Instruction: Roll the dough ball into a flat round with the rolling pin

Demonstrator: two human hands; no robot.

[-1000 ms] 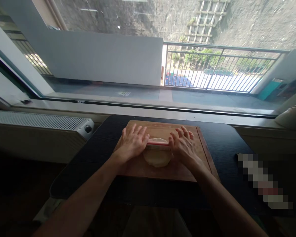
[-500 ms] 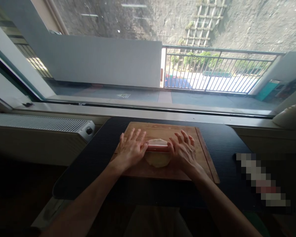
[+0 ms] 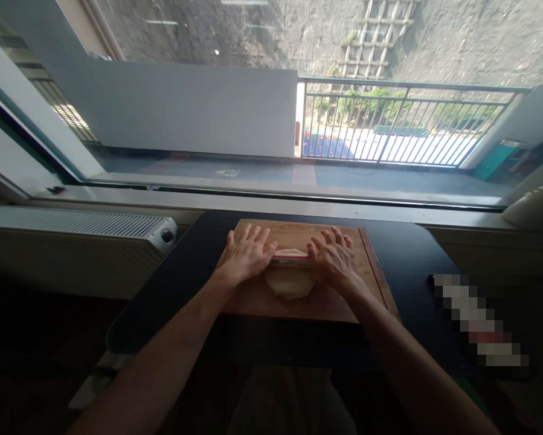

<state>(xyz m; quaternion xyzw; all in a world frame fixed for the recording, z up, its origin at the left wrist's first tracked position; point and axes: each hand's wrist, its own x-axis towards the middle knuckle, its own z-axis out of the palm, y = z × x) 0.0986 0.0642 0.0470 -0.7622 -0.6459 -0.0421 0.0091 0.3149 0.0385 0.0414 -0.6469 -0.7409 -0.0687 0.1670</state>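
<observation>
1. Change: against half a second ago, the roller (image 3: 290,260) sits higher on the dough (image 3: 292,284), nearer its upper edge, and a red line and small markings now show on its surface, so it appears to have turned.
2. Meaning: in my judgement, pressure now falls on the dough's upper part; the larger lower part lies uncovered.
3. Left hand (image 3: 248,254): palm down over the roller's left end, fingers extended and spread, not wrapped around it; thumb at the roller.
4. Right hand (image 3: 333,257): likewise over the right end, fingers spread and slightly bent. Contact beneath both palms is hidden.
5. Location: dough and roller lie on the wooden board (image 3: 253,307), lower centre of frame, upon the dark table (image 3: 416,254).
</observation>
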